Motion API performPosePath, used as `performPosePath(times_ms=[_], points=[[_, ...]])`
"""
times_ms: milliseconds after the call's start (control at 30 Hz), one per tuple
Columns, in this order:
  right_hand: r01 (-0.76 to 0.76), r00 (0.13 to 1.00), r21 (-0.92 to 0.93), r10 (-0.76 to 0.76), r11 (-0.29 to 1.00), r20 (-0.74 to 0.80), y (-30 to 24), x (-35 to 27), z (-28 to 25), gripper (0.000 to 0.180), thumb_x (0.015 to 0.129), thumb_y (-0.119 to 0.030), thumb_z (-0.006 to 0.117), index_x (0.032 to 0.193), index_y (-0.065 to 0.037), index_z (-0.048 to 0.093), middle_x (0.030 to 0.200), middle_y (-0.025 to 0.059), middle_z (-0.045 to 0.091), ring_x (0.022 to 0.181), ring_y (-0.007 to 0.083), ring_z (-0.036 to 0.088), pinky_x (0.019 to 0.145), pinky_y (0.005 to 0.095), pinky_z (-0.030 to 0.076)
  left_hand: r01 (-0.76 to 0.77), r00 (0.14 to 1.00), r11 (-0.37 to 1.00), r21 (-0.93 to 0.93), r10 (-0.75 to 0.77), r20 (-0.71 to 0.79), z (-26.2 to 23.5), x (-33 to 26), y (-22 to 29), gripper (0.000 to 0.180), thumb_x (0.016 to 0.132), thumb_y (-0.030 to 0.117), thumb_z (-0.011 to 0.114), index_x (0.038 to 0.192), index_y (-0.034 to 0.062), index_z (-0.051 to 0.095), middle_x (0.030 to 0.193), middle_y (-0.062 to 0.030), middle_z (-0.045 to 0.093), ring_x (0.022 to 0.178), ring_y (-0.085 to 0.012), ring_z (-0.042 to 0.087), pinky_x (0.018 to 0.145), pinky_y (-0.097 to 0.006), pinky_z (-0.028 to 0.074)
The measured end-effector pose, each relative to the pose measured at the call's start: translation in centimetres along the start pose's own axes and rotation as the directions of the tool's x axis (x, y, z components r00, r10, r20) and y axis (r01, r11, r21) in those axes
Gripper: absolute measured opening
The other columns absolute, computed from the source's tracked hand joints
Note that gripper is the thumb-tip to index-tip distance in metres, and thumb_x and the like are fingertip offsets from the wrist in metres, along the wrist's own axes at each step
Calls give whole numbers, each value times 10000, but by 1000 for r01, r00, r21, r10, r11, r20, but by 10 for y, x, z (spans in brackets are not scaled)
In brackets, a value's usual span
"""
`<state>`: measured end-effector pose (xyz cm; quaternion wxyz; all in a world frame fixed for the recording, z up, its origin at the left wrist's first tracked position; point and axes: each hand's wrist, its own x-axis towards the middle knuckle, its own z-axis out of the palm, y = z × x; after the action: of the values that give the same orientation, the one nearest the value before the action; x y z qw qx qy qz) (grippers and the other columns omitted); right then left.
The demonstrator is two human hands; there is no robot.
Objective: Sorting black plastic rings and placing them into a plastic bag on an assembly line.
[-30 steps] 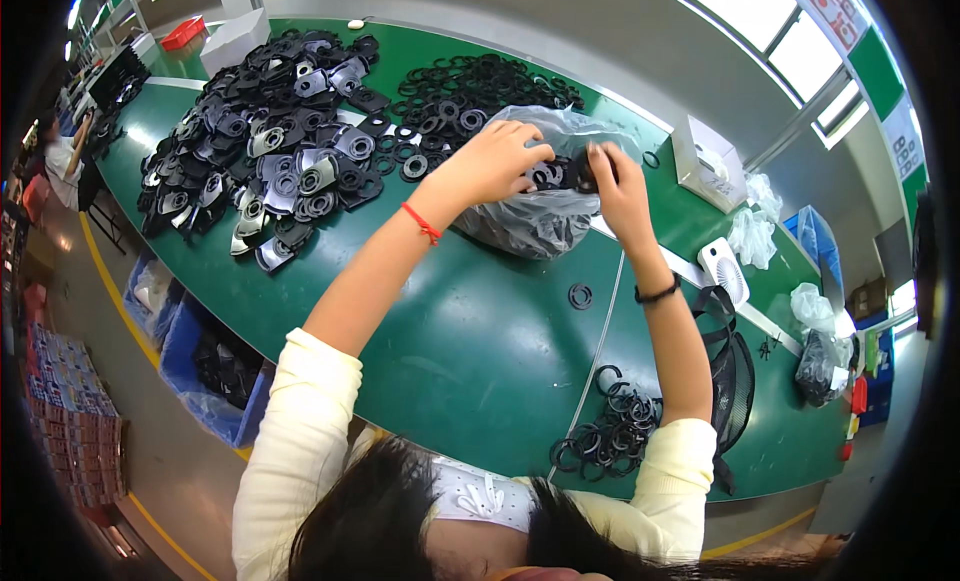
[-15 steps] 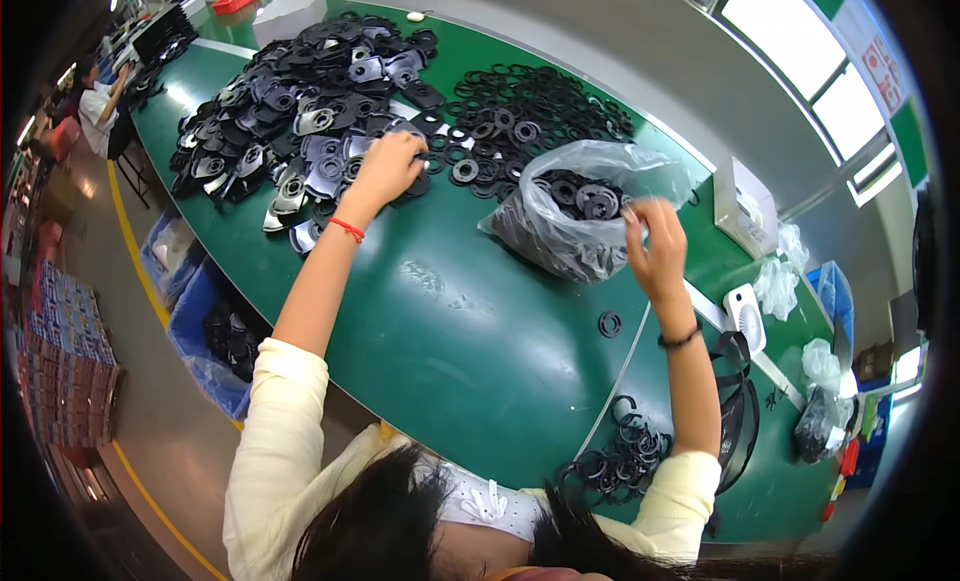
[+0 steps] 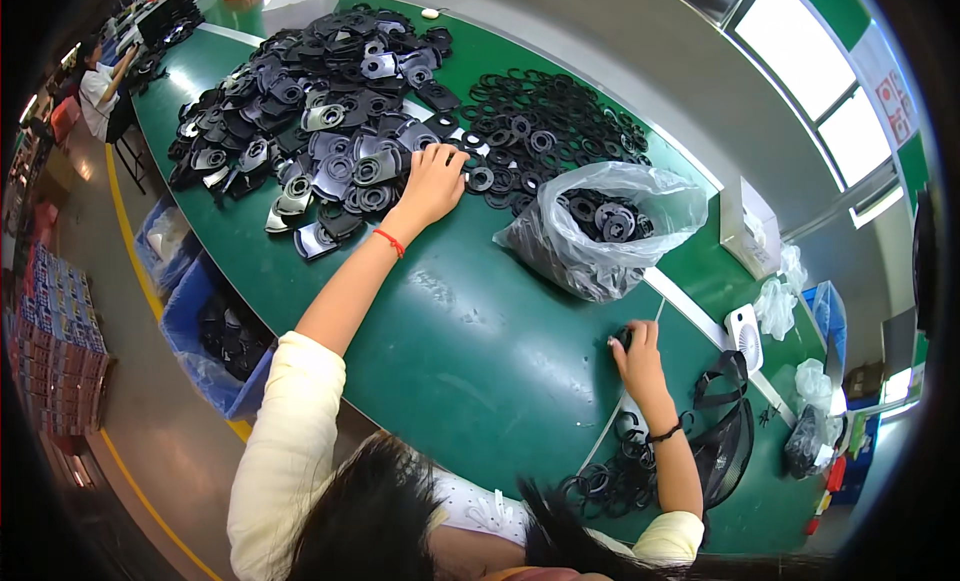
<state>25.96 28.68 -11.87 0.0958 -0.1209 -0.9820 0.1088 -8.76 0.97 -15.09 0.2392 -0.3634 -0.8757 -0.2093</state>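
My left hand is at the right edge of a big heap of black plate-like parts with round centres. Its fingers bend down over the parts, and what they hold, if anything, is hidden. Further right, my right hand is low over the green table, thumb and fingers closed on a black ring, mostly covered by the fingers. A clear plastic bag stands mouth up between my hands, filled with black round parts. Below my right hand lies a small pile of black open rings.
A spread of black rings lies behind the bag. On the right are a white box, a white handheld fan and a black mesh bag. Blue bins stand left of the table. Another person sits far left.
My right hand has come down from the bag's mouth to the table, closing on the loose ring there. My left hand has shifted slightly right along the heap. The view has shifted slightly.
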Motion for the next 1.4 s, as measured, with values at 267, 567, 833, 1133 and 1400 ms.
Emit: performPosePath(times_ms=[267,567,833,1133,1400], points=[[348,898,96,-302,933,-319,-54,107,-81,543,846,-146,695,1321,-59,445,1233,187,425,899,280,534,772,366,474,-76,996,657,-750,10,-93,-26,20,60,436,900,341,631,1193,29,547,1064,-133,582,976,-290,576,875,-363,458],[-146,988,284,153,948,-2,51,190,-90,411,855,-276,688,1194,-69,581,800,83,626,746,213,622,673,321,498,135,986,560,-818,8,168,-51,58,130,151,881,146,633,908,-2,617,622,-63,543,563,-95,486,517,-282,397],[81,985,988,142,128,-99,0,148,-194,202,1000,-116,476,1086,46,561,773,-19,495,654,43,449,593,168,399,71,997,323,-944,-11,71,-139,100,138,145,922,139,614,886,0,594,653,-13,578,576,-63,536,537,-236,432],[124,974,985,173,119,-144,-94,91,-203,168,992,-150,503,1053,-7,569,775,-32,522,633,19,459,555,167,384,39,988,246,-969,-157,0,-190,61,89,125,962,139,548,963,36,618,695,92,500,583,27,383,484,-158,267],[-100,867,937,-432,335,247,-80,114,-136,287,1001,-175,476,1236,-17,521,1060,49,623,949,122,604,808,285,505,247,912,418,-874,-404,65,-187,-4,-2,140,961,162,561,959,33,615,773,98,514,656,16,396,573,-157,291]])
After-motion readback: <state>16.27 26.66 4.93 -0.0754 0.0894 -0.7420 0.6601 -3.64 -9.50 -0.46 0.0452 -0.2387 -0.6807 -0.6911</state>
